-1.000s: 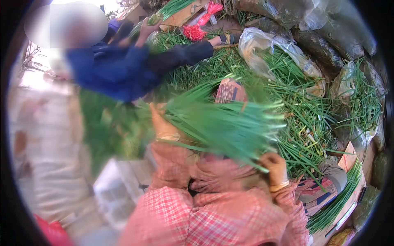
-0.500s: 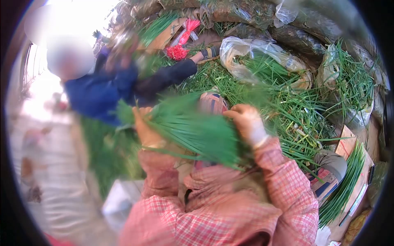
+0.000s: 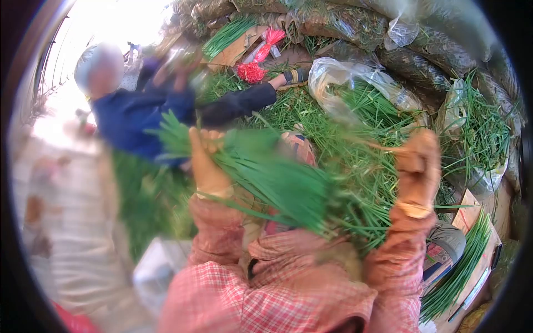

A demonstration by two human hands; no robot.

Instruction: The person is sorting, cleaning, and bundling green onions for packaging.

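Observation:
My left hand [image 3: 208, 164], in an orange-tan glove, grips a bunch of green chives [image 3: 277, 177] near one end. The long leaves slant down to the right across my lap, and a shorter tuft sticks out left of the fist. Out to the right and apart from the bunch, my right hand [image 3: 419, 166] is closed and smeared by motion. A thin brownish streak trails left from its fingers, too blurred to name. Beneath and beyond the bunch, loose green leaves [image 3: 355, 183] cover the ground.
Another person in a blue jacket [image 3: 133, 119] sits at the left, one leg stretched out. Red ties [image 3: 252, 72] lie behind. An open plastic bag [image 3: 411, 100] holds greens. At right, chives [image 3: 458, 266] lie on a board [image 3: 467, 208]. Stacked sacks [image 3: 355, 28] line the back.
My right hand has moved away from the bunch, out to the right. My left hand keeps its grip on the chives. The view has shifted slightly.

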